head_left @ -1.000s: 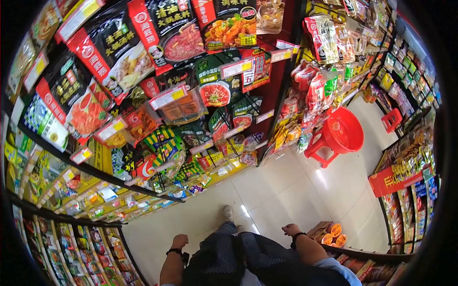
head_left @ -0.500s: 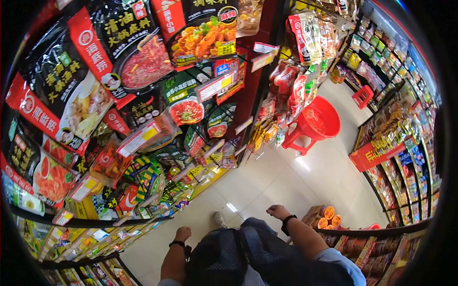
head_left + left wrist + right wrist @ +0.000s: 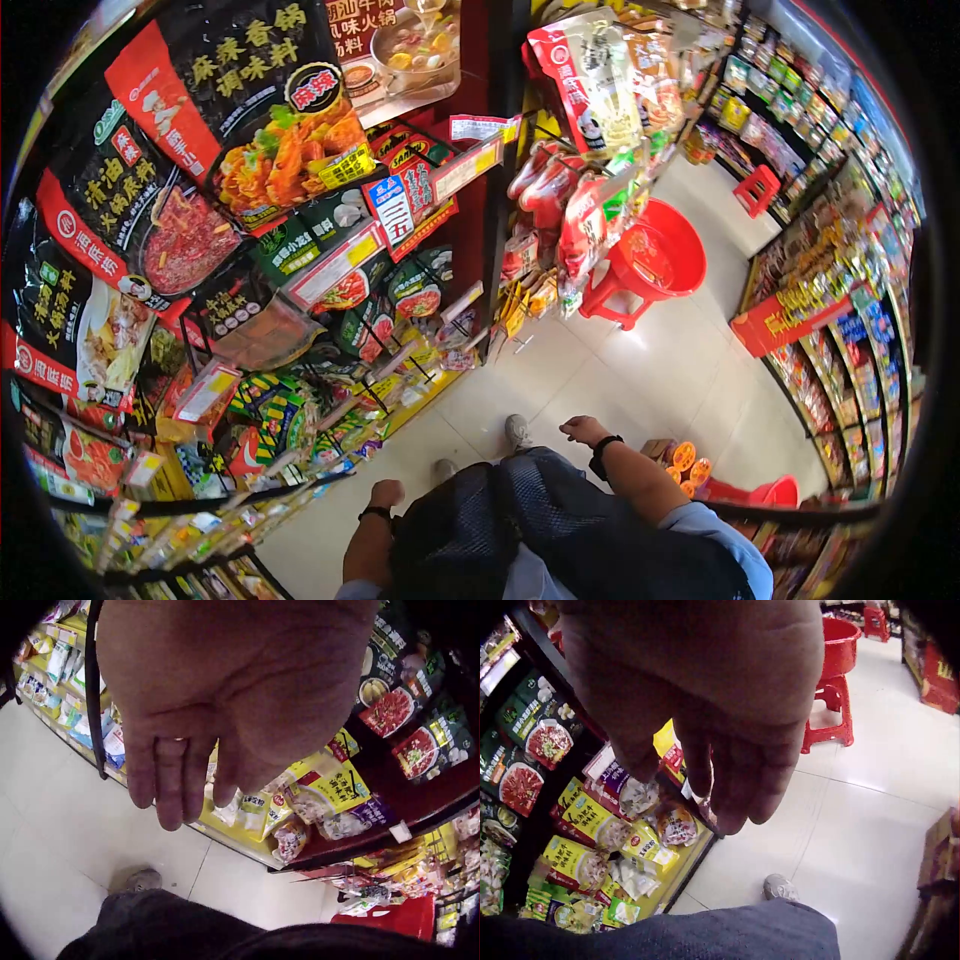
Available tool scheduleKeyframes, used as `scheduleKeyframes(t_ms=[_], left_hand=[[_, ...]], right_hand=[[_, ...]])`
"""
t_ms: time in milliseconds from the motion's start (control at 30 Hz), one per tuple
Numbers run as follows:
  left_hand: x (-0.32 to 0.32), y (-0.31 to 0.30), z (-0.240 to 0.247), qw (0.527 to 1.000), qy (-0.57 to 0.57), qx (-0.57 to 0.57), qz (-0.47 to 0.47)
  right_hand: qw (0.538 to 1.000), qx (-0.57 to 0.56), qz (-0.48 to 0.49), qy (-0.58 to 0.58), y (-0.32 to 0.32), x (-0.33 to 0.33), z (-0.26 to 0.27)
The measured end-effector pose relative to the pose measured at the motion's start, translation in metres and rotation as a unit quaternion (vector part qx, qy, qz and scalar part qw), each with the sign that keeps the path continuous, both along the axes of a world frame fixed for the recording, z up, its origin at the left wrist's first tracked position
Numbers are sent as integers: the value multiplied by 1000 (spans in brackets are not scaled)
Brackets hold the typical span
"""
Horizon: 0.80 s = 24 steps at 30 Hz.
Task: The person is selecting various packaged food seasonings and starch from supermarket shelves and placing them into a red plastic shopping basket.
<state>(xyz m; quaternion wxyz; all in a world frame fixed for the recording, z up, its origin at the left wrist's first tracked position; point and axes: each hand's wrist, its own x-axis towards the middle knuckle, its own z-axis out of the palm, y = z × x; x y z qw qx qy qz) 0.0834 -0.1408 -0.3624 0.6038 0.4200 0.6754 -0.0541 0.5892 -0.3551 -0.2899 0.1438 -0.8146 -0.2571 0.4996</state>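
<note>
My left hand (image 3: 387,493) hangs low at my side, above the tiled floor. In the left wrist view its fingers (image 3: 171,776) extend loosely, one wearing a ring, with nothing held. My right hand (image 3: 583,430) is a little forward of my body, wearing a dark wristband. Seen from the right wrist, its fingers (image 3: 739,780) are relaxed and hold nothing. Both hands are apart from the shelf. Nearest to them are yellow seasoning packets (image 3: 589,814) on a low shelf. Higher up hang large black-and-red hotpot seasoning bags (image 3: 190,205).
A red basin (image 3: 690,250) sits on a red stool (image 3: 628,308) at the shelf's end. Another red stool (image 3: 757,190) stands farther down the aisle. Right of me are orange-lidded tubs (image 3: 684,456) by a cardboard box. Packed shelves (image 3: 850,400) line the right side.
My body has stepped forward along the shelf, feet changing place. The hanging bags slide left and loom larger, and a red object comes into view at lower right. Both hands stay low and hold nothing.
</note>
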Motion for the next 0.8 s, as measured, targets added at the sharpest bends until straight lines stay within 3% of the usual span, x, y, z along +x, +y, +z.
scheduleKeyframes(t_ms=[67,100,167,200,233,267,300,333,367,433,533,567,633,733,800], left_hand=[[17,-1,5,996,20,3,-88],[29,-16,22,995,27,36,-84],[46,-24,9,988,20,80,-127],[58,-18,16,970,19,128,-205],[59,-12,-8,964,36,160,-209],[81,-4,26,972,68,182,-134],[93,9,19,968,-42,247,-17],[103,27,9,959,-113,244,88],[123,37,39,946,-104,275,135],[141,72,38,932,-86,330,118],[197,103,90,927,-141,311,158],[207,115,85,927,-146,307,159],[229,139,70,868,-210,449,32],[271,158,69,860,-187,471,66],[290,177,65,835,-188,513,71]], right_hand=[[1000,9,-23,12,5,12,11],[998,31,-27,46,7,19,10],[993,57,-30,100,13,46,-5],[993,52,-12,109,9,58,-13],[995,27,-1,93,7,69,-20],[997,3,10,77,6,77,-26],[998,-14,17,62,9,87,-23],[998,-31,24,46,11,96,-15],[998,-37,44,39,12,103,-8],[998,-32,40,42,7,113,-13],[999,-16,25,36,4,131,-14],[999,-16,20,38,5,132,-9],[999,-17,11,32,7,131,9],[997,-41,67,-1,5,132,25],[981,-20,184,-64,-1,143,12]])
